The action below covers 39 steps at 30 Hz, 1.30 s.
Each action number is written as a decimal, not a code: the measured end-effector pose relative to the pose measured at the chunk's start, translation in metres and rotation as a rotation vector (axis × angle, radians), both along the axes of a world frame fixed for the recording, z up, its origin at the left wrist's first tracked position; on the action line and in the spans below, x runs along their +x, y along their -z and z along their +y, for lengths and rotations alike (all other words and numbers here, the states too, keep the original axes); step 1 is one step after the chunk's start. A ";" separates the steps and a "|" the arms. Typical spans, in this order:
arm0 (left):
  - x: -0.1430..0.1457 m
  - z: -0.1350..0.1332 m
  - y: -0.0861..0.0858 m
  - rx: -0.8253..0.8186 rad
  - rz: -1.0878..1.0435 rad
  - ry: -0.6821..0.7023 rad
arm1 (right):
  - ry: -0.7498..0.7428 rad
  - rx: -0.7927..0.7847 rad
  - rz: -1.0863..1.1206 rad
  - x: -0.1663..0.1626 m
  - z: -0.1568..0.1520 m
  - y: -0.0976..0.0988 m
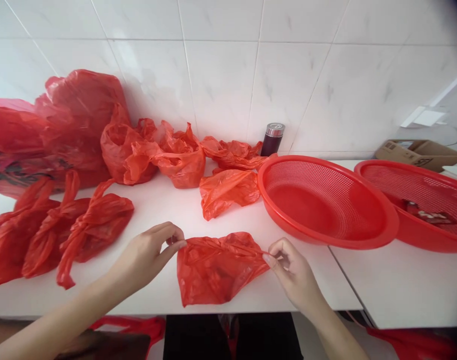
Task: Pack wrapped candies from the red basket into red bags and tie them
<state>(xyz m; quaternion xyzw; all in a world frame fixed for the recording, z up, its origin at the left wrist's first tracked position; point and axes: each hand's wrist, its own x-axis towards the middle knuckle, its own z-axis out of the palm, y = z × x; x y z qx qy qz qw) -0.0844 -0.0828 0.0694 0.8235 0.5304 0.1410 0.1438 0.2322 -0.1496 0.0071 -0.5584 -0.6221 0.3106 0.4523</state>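
A thin red plastic bag [223,277] lies on the white table right in front of me, with vague shapes showing through its film. My left hand [157,250] pinches the bag's upper left corner between thumb and fingertips. At the opposite corner, my right hand [288,265] has a pinched grip too, and the top edge is stretched between the two. Just behind it rests a flatter red bag [230,192]. Several knotted red bags, among them a filled one [104,220], sit together on the left.
A red mesh basket [326,200] stands right of the bag; a second red basket [431,200] beside it holds small items. Open red bags [181,160] and a dark flask [272,140] line the tiled wall. A cardboard box [419,152] is at back right. The table's front edge [138,315] runs close.
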 end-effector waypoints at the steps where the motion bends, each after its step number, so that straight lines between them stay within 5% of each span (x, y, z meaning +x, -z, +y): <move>1: 0.002 -0.001 0.002 0.009 -0.004 -0.005 | -0.016 0.004 -0.026 -0.001 -0.001 -0.003; 11: 0.045 -0.005 0.007 0.218 0.116 0.367 | -0.141 0.112 -0.312 -0.038 0.012 -0.018; 14: 0.043 -0.007 0.006 0.226 0.079 0.414 | -0.158 0.081 -0.204 -0.036 0.010 -0.015; 21: 0.023 0.001 0.000 0.220 0.052 0.303 | 0.038 0.170 0.030 -0.028 -0.001 -0.016; 27: 0.035 0.006 0.005 0.413 0.064 0.280 | 0.017 0.249 0.001 -0.031 0.004 -0.023; 33: 0.058 0.003 0.002 0.621 0.095 0.476 | -0.031 0.249 -0.030 -0.036 0.004 -0.030; 39: 0.043 0.007 0.001 0.468 -0.079 0.420 | 0.167 0.210 0.117 -0.019 0.002 -0.014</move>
